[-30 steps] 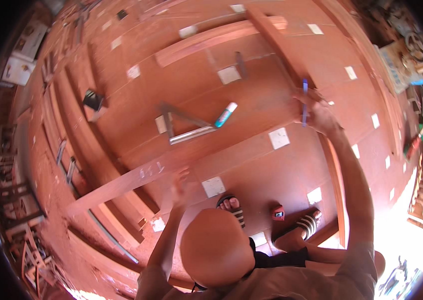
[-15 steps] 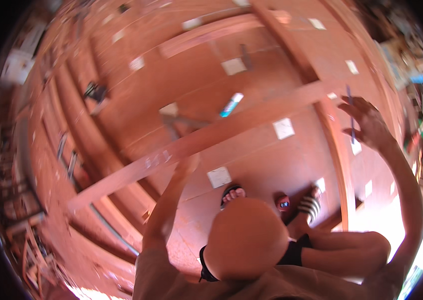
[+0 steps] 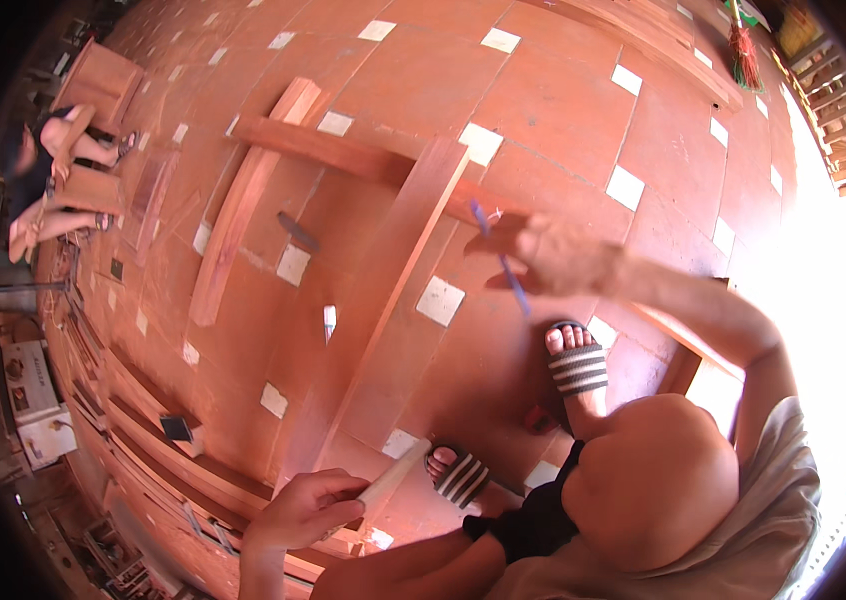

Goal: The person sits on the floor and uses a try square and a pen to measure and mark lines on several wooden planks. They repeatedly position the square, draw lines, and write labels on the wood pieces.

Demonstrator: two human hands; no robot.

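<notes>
Left hand [image 3: 305, 508] at seven o'clock is closed around a pale stick [image 3: 395, 476], right hand [image 3: 555, 258] at two o'clock pinches a blue pen [image 3: 501, 258] over the long plank [image 3: 383, 290].

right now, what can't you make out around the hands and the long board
- Head view: the right hand and its blue pencil are motion-blurred, so the grip is unclear.
- The left hand covers the end of a pale stick.
- The long board: its near end is hidden behind the left hand.
</notes>
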